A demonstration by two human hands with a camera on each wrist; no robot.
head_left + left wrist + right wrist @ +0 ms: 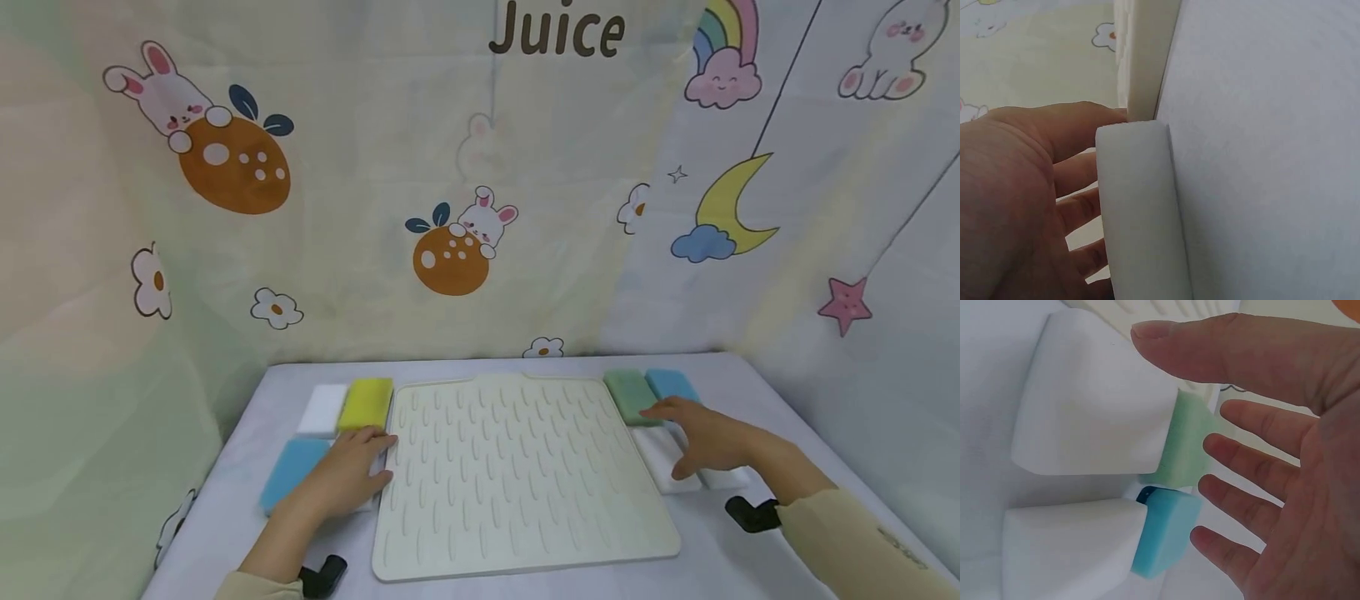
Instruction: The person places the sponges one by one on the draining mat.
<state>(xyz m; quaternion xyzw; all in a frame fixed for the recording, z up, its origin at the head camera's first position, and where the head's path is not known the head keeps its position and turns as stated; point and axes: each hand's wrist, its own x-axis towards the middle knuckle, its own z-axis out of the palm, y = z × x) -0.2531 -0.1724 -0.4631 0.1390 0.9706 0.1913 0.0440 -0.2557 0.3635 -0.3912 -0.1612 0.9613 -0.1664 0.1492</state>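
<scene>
A cream ridged mat (517, 475) lies in the middle of the table. At its left edge, my left hand (348, 471) is over a white sponge block (1138, 212), fingers spread and thumb apart; whether they touch it I cannot tell. A yellow sponge (365, 403), a white sponge (323, 409) and a blue sponge (292, 473) lie around that hand. Beyond the mat's right edge, my right hand (708, 437) hovers with parted fingers above two white sponges (1094, 394). A green sponge (632, 397) and a light blue sponge (671, 383) lie just behind them.
White cloth covers the table (720, 558). A printed curtain (352, 208) with rabbits and flowers hangs behind and along both sides. Black wrist mounts (752, 515) sit by both beige sleeves (862, 542).
</scene>
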